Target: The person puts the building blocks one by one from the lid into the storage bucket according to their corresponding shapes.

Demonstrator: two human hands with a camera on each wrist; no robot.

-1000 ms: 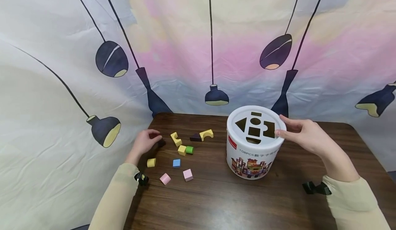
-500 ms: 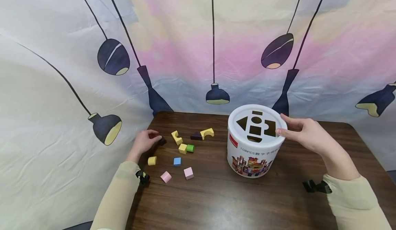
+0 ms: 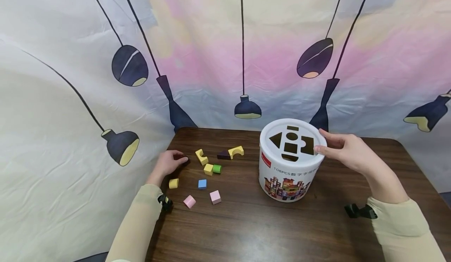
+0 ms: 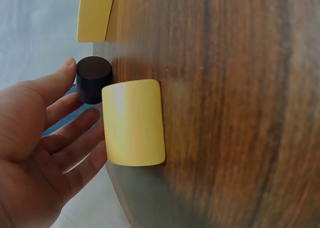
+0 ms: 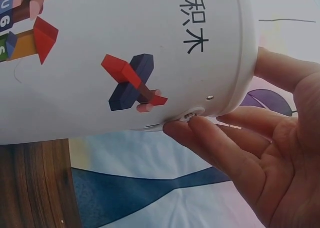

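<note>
My left hand (image 3: 168,162) is at the left end of the table and pinches a small dark cylinder block (image 4: 94,80) between thumb and forefinger; the other fingers spread loosely behind it. Closer to the left wrist camera stands a yellow cylinder block (image 4: 133,123), apart from the fingertips. On the right, a white block bucket (image 3: 282,179) stands upright, its lid (image 3: 272,152) cut with several shaped holes. My right hand (image 3: 347,152) grips the bucket's upper right rim, thumb on the lid's edge and fingers curled down its side in the right wrist view.
Beside the left hand lie yellow arch blocks (image 3: 201,157) (image 3: 236,151), a dark triangular block (image 3: 223,155), a yellow cube (image 3: 208,170), a green cylinder (image 3: 217,169), a blue block (image 3: 202,184), a pink cylinder (image 3: 189,201) and a pink cube (image 3: 215,197). A printed curtain hangs behind the table.
My left hand has shifted slightly right, and its thumb now covers more of the dark cylinder. The right hand and bucket stay in place.
</note>
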